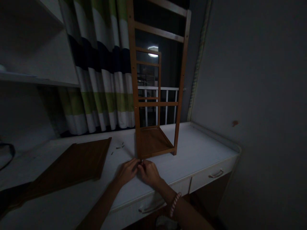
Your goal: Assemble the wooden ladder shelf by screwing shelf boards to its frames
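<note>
The left hand (128, 171) and right hand (150, 172) met, fingers curled, by the near left corner of the wooden rack (157, 104), upright on the desk (199, 148); whether either gripped anything, I couldn't tell. A panel (76, 161) lay left.

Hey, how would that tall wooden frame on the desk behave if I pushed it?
The wooden frame could tip if pushed near the top, since it stands tall over a narrow base. It should feel stiff, with crossbars joining its uprights, and probably fairly light for its size, being mostly open gaps.
</note>
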